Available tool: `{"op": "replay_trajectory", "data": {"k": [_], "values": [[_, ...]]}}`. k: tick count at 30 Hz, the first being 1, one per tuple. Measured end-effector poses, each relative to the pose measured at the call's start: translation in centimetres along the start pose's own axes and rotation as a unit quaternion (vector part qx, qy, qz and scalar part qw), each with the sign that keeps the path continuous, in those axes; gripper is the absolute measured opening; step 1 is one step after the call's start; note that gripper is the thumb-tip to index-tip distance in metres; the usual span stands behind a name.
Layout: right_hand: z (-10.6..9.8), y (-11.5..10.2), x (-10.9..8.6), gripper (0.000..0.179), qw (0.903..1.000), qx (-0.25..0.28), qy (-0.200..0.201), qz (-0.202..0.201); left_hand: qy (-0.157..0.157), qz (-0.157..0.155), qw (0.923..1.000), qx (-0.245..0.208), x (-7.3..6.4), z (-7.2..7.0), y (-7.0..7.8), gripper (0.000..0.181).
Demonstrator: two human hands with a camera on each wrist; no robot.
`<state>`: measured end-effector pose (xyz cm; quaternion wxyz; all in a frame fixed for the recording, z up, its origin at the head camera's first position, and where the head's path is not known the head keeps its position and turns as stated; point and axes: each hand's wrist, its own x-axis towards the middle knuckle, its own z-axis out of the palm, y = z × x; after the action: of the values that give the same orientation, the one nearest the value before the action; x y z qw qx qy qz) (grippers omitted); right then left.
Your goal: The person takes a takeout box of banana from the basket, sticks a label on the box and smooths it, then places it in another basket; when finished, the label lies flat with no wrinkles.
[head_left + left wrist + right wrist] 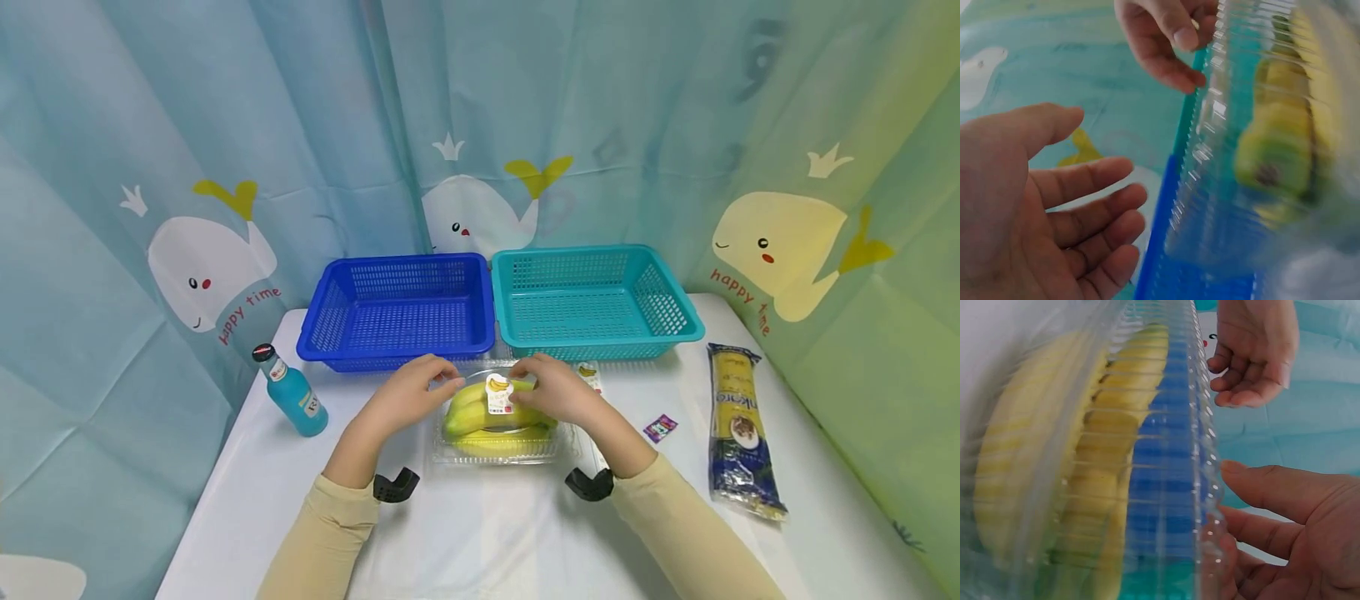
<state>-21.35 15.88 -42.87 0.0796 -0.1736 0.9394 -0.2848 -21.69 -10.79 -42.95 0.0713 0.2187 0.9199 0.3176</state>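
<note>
Curtains (pixel 330 125) border the white table (pixel 465 533) bearing bananas (pixel 472 421)

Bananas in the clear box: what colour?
Bananas are yellow with green tinges, seen best in the head view.

Bananas (pixel 1275 137) blur in the left wrist view; lettering on the purple packet (pixel 661 428) is illegible. The left sleeve (pixel 318 533) is cropped.

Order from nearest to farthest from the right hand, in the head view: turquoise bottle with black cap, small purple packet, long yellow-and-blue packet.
1. Small purple packet, right of the right hand
2. Long yellow-and-blue packet, farther right
3. Turquoise bottle with black cap, on the left
</note>
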Motion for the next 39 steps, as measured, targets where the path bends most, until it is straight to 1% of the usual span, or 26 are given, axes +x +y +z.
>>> {"op": "replay_trajectory", "data": {"k": [2, 4, 8, 12, 14, 17, 21, 25, 28, 31, 36, 39], "values": [[-0.1, 0.0, 0.2, 0.034, 1.0, 0.001, -0.005, -0.002, -0.015, 0.016, 0.9997, 0.014, 0.8, 0.0, 0.4, 0.03], [-0.3, 0.0, 0.4, 0.032, 0.9999, -0.004, -0.01, -0.004, -0.034, 0.024, 0.9987, 0.031, 1.6, 0.1, 0.7, 0.029], [-0.5, -0.2, 0.9, 0.029, 0.9995, -0.016, -0.028, -0.007, -0.082, 0.037, 0.9947, 0.05, 3.0, 0.3, 1.1, 0.026], [-0.8, -0.4, 1.2, 0.028, 0.9985, -0.018, -0.052, 0.0, -0.125, 0.034, 0.99, 0.058, 3.8, 0.3, 1.5, 0.028], [-0.8, -0.4, 1.3, 0.028, 0.9979, -0.02, -0.062, 0.004, -0.139, 0.025, 0.9879, 0.064, 4.1, 0.4, 1.7, 0.031], [-0.9, -0.1, 1.7, 0.029, 0.997, -0.021, -0.074, -0.001, -0.158, 0.017, 0.9843, 0.078, 4.5, 0.4, 2.1, 0.034], [-0.8, 0.0, 2.2, 0.029, 0.9957, -0.005, -0.092, 0.002, -0.169, 0.013, 0.9799, 0.105, 4.9, 0.6, 2.6, 0.036], [-0.7, 0.0, 2.4, 0.03, 0.9935, 0.012, -0.112, 0.016, -0.174, 0.006, 0.9746, 0.14, 5.2, 1.0, 3.1, 0.04], [-0.6, -0.1, 2.5, 0.031, 0.9928, 0.0, -0.119, 0.016, -0.179, 0.001, 0.9684, 0.174, 5.4, 1.3, 3.5, 0.044], [-0.5, -0.1, 2.6, 0.033, 0.9922, -0.027, -0.122, 0.003, -0.181, -0.003, 0.9627, 0.201, 5.5, 1.5, 3.9, 0.045], [-0.3, -0.4, 2.5, 0.034, 0.9911, -0.049, -0.124, 0.004, -0.181, -0.001, 0.9591, 0.218, 5.4, 1.6, 4.2, 0.043], [-0.4, -0.5, 2.4, 0.035, 0.9908, -0.055, -0.123, 0.008, -0.185, 0.002, 0.9583, 0.218, 5.4, 1.6, 4.3, 0.041]]}}
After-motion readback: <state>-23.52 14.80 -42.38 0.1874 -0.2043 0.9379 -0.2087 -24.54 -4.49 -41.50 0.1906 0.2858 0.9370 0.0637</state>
